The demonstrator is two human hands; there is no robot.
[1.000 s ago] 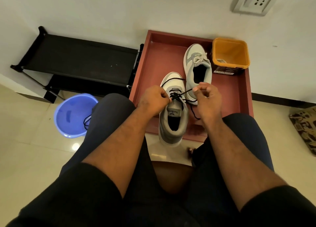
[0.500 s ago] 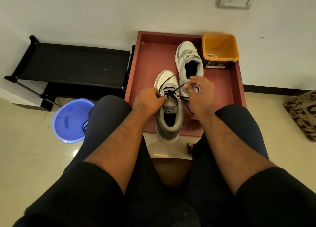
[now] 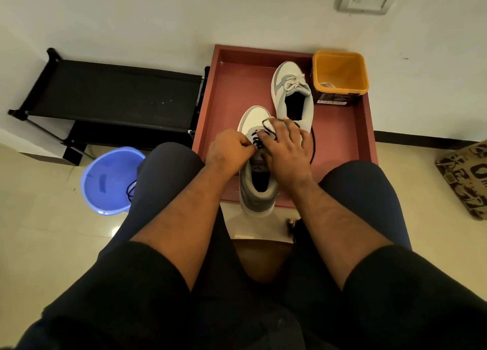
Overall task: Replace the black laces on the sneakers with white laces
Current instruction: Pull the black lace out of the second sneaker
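Note:
The near grey-and-white sneaker (image 3: 255, 191) carries a black lace (image 3: 313, 144), and its heel reaches past the front edge of the red tray (image 3: 342, 144). My left hand (image 3: 228, 149) grips this sneaker at its left eyelet side, fingers curled by the lace crossings. Spread over the lacing lies my right hand (image 3: 286, 152), its fingers fairly straight and pressing on the lace; a loose loop hangs off to the right. The far sneaker (image 3: 303, 112) stands on the tray with white laces (image 3: 294, 82) tied.
An orange tub (image 3: 340, 67) with something white inside sits at the tray's back right corner. On the floor to the left, a blue basin (image 3: 105, 175) holds a black lace (image 3: 131, 191). Behind it is a black shoe rack (image 3: 113, 96). A patterned cushion (image 3: 466, 175) lies far right.
My right hand stopped pulling the black lace out to the right and came down flat over the lacing. The left hand stays at the sneaker's left side. The view shifted slightly.

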